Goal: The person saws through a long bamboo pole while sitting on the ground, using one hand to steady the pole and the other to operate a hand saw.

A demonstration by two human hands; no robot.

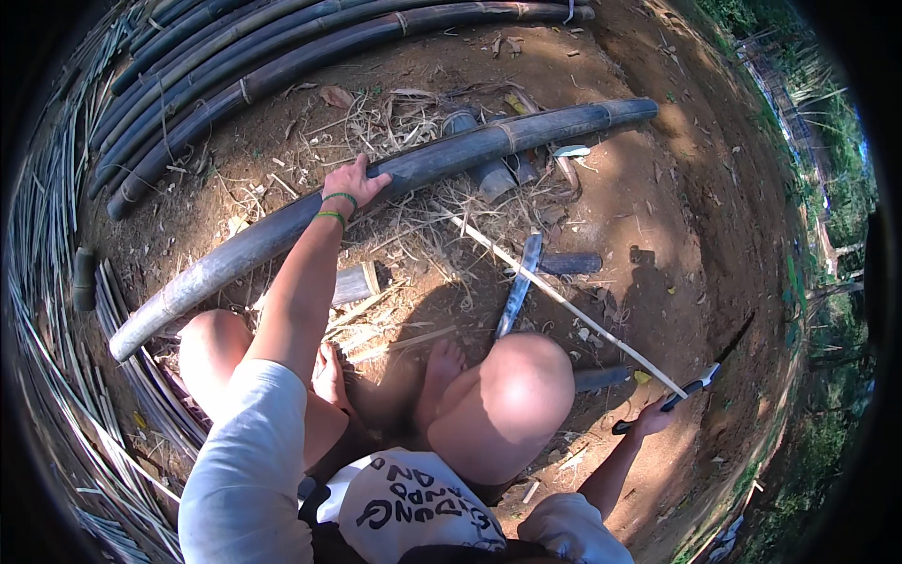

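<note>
Knees [498,395] up front, since the person is squatting low on bare dirt with both bare feet [442,362] planted flat, which puts the work within arm's reach without bending over.

Right hand [648,418] is out to the side, its grip closed round the dark handle of a knife [691,385], blade tip pointing up and away from the body. Looks like it's held off to the side to keep the edge clear of the legs. A long thin pale bamboo strip [564,301] runs diagonally from near that knife up toward the middle of the litter; can't tell if it touches the blade.

Left hand [352,183], with green bands on the wrist, reaches forward and rests palm down on a long dark bamboo pole [451,155], fingers draped over the top rather than wrapped round it. My guess is it's steadying the pole so it doesn't roll. The pole lies diagonally across the ground, near end by the left knee, far end up right.

Under and around it: dry husks, shavings and short cut bamboo sections [493,174].

Further back, a stack of long dark poles [282,47] lies side by side. Split slats [56,310] fan along the left edge.

No containers anywhere in view, everything just sits on the ground [658,188].
</note>
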